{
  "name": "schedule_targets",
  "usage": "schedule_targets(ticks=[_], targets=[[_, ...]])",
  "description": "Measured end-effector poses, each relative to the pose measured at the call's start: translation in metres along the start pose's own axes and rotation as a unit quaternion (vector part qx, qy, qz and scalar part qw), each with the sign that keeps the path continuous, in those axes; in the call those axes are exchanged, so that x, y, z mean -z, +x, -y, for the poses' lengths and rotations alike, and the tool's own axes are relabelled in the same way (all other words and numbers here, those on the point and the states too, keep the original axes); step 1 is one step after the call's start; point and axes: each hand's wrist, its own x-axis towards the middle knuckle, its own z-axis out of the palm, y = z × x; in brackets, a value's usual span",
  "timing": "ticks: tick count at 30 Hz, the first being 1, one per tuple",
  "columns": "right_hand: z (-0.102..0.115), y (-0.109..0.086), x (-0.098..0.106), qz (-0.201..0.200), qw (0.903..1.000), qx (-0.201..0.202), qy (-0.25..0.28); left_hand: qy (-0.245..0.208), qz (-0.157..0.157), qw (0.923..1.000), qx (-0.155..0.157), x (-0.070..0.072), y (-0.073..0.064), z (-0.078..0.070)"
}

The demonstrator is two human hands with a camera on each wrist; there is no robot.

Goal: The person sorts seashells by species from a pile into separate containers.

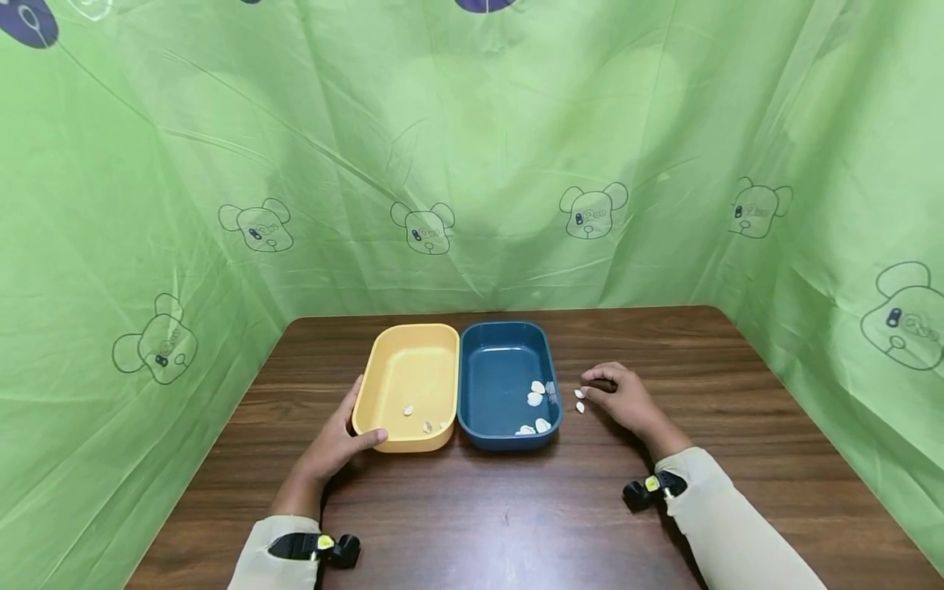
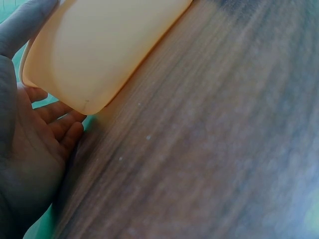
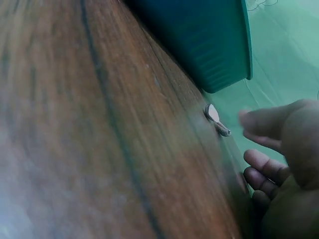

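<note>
My left hand (image 1: 333, 442) grips the near left corner of a yellow plastic bin (image 1: 379, 351), thumb over the rim and fingers along the outer side. A few small shells (image 1: 408, 410) lie on that bin's floor. Against its right side stands a dark blue bin (image 1: 468, 373), with several white shells (image 1: 534, 399) toward its right and near walls. To the right of the blue bin, my right hand (image 1: 625, 401) hovers low over the table, its fingers loosely bent and holding nothing. Two small shells (image 3: 212, 113) lie on the wood just before its fingertips.
Both bins stand on a brown wood-grain table (image 1: 472, 508). A green curtain (image 1: 501, 270) printed with bear heads hangs behind the table and along both sides. Each sleeve bears a black wrist camera, one on the left (image 1: 342, 551) and another on the right (image 1: 637, 496).
</note>
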Motion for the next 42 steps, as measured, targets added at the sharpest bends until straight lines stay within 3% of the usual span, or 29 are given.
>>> schedule_targets(ticks=[18,42], targets=[[-0.003,-0.0027,-0.002,0.035,0.9958,0.063,-0.056,-0.005,0.002,1.0,-0.001,-0.0007,0.0006,-0.0015],[0.0012,-0.0033,-0.0045,0.033,0.9965,0.03,-0.071,-0.002,0.001,1.0,-0.003,-0.0002,-0.0007,0.0004]])
